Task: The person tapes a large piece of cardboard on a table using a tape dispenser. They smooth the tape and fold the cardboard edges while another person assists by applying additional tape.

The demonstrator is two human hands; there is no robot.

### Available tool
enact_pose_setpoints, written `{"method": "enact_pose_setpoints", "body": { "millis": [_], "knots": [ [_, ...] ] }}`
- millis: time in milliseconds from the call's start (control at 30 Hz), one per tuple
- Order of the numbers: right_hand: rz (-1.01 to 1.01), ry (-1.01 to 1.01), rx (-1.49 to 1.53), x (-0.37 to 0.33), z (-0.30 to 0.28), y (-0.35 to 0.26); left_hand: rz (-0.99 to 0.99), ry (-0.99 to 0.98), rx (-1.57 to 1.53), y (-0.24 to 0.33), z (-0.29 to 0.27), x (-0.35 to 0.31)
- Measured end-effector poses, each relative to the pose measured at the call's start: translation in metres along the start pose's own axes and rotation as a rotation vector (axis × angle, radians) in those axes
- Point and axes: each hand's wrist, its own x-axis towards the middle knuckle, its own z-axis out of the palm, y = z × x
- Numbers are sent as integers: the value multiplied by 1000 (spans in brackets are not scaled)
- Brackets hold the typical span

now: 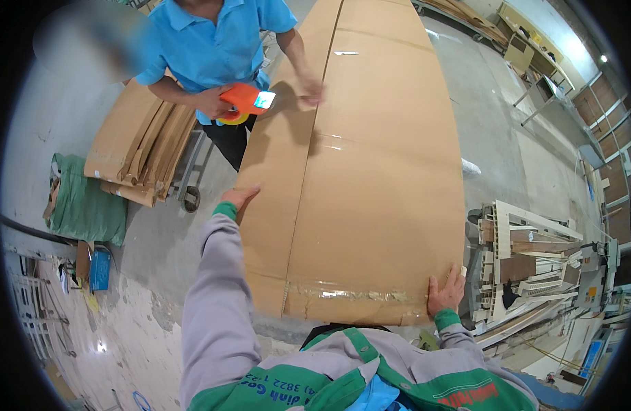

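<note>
A long brown cardboard sheet (377,205) stretches away in front of me, with a dark lengthwise seam left of its middle. My left hand (241,197) is at the sheet's left edge, its fingers over the top and the rest of the hand wrapped at the side. At the near right corner, my right hand (447,293) lies on the cardboard with fingers spread. Clear tape (346,295) runs across the near end, wrinkled toward the right. Across the sheet, a co-worker in a blue shirt (212,44) holds an orange tape dispenser (241,98); their other hand (311,92) is blurred over the seam.
A small white-and-dark cutter (346,53) lies on the far part of the cardboard. Folded cardboard (134,140) is stacked on a wheeled cart at left, near a green sack (88,198). White frame pieces (534,253) are piled close on the right. A metal table (551,103) stands farther right.
</note>
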Motion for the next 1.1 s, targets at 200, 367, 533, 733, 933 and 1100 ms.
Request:
{"method": "enact_pose_setpoints", "body": {
  "millis": [200,367,533,733,933,1100],
  "knots": [
    [-11,-1,-9,2,5,2,7,611,502,75,48,13],
    [-37,-25,-77,2,7,3,-6,471,375,86,41,-1],
    [-74,-58,-77,6,6,3,28,432,354,75,35,6],
    [-11,-20,-370,13,4,-23,159,32,-307,12,-7,77],
    [27,35,123,-1,68,-184,-74,-435,-917,10,-16,137],
    [-8,32,-117,-14,51,-249,41,-364,-663,23,-7,121]
  ]
}}
